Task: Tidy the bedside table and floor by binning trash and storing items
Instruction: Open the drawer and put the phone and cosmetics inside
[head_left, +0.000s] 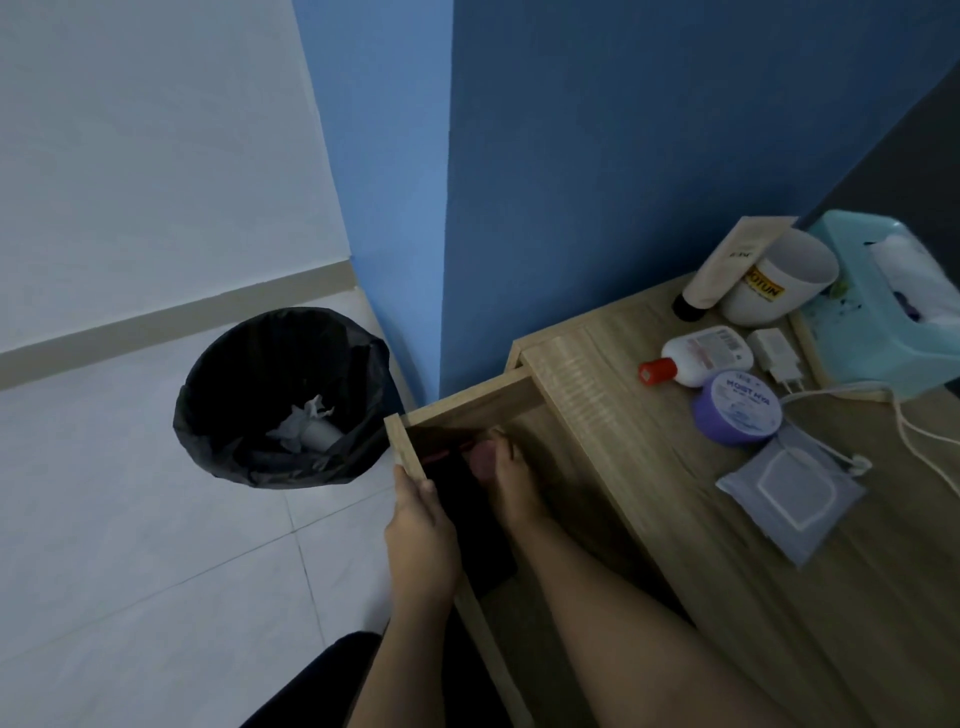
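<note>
The wooden bedside table (675, 519) has its drawer (467, 402) pulled out. My left hand (421, 525) grips the drawer's front panel (404, 449) from the outside. My right hand (506, 480) reaches inside the drawer, its fingers closed on a black item with a red edge (457, 483); most of that item lies in shadow. On the floor to the left stands a bin with a black liner (218, 374), holding crumpled white tissue (306, 421).
On the tabletop lie a cream tube (727, 260), a white cup (779, 280), a teal tissue box (857, 332), a red-capped white bottle (701, 356), a white charger (776, 356) with cable, a purple jar (737, 410) and a grey wipes pack (789, 493). Blue walls stand behind.
</note>
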